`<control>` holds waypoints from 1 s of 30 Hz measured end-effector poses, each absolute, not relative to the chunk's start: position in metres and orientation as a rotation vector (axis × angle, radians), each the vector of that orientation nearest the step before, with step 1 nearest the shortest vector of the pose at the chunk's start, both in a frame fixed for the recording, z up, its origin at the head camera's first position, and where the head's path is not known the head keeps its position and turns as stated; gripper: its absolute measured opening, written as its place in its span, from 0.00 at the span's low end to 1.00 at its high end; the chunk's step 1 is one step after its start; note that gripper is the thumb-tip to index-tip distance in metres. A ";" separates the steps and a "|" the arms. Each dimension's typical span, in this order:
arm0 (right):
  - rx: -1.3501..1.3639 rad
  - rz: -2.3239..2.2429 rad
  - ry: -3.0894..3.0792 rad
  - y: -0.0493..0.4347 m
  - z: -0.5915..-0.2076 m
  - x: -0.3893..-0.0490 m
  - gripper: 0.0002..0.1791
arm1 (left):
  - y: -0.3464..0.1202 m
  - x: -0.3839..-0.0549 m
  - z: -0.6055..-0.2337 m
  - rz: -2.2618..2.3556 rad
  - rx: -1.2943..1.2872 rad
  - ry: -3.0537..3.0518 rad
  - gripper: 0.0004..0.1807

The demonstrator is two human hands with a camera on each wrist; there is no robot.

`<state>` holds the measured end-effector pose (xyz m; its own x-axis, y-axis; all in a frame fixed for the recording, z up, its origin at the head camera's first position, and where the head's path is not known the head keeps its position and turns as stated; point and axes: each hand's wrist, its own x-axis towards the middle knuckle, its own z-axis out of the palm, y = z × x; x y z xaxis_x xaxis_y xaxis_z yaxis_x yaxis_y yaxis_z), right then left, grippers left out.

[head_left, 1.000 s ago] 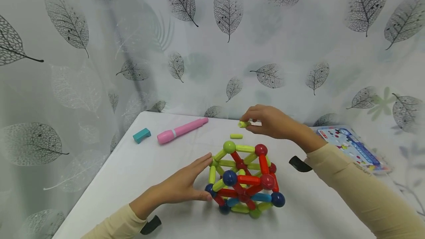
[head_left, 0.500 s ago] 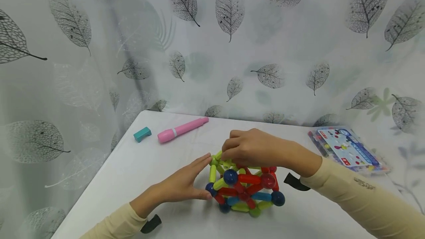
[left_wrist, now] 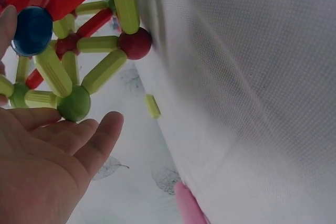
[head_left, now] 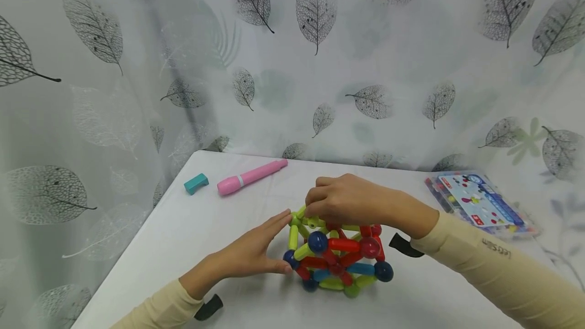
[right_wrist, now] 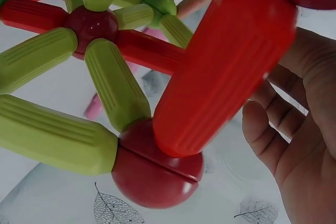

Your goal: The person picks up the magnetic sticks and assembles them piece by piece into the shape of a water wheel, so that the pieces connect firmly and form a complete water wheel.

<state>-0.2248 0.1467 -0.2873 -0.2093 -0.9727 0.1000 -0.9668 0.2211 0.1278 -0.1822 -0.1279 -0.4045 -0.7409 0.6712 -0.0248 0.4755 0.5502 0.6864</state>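
Note:
A frame of magnetic building sticks and balls in yellow-green, red and blue stands on the white table. My left hand rests against its left side, fingers and thumb fairly straight; in the left wrist view the fingers touch a green ball. Over the frame's top, my right hand has curled fingers and pinches a yellow-green magnetic stick, of which only one end shows. That hand covers the upper balls and sticks in the head view. In the right wrist view a red stick partly hides the right hand.
A loose yellow-green stick lies beyond the frame in the left wrist view. A pink pen-shaped thing and a teal block lie at the back left. A flat box of pieces lies at the right. Leaf-patterned curtain hangs behind.
My right hand has come down and left from behind the frame to its top, carrying the yellow-green stick, and has since stayed there. The left hand keeps its place.

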 end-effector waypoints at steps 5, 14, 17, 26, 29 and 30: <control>1.868 -0.105 -2.328 0.146 -0.286 -0.224 0.19 | -0.128 -0.183 -0.403 0.984 0.952 2.514 0.58; 1.873 -0.101 -2.333 0.148 -0.289 -0.222 0.18 | -0.128 -0.182 -0.404 0.994 0.945 2.499 0.57; 1.879 -0.098 -2.338 0.149 -0.289 -0.222 0.18 | -0.129 -0.182 -0.404 0.991 0.948 2.498 0.57; 1.877 -0.090 -2.332 0.152 -0.290 -0.224 0.19 | -0.129 -0.182 -0.403 0.996 0.951 2.489 0.58; 1.872 -0.089 -2.332 0.153 -0.291 -0.223 0.19 | -0.129 -0.182 -0.404 0.996 0.956 2.488 0.58; 1.872 -0.090 -2.331 0.153 -0.291 -0.223 0.19 | -0.129 -0.182 -0.405 0.997 0.955 2.488 0.58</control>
<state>-0.2228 0.1527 -0.2906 -0.2098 -0.9745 0.0798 -0.9655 0.2194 0.1405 -0.1824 -0.1287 -0.4045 -0.7357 0.6768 -0.0255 0.4720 0.5393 0.6974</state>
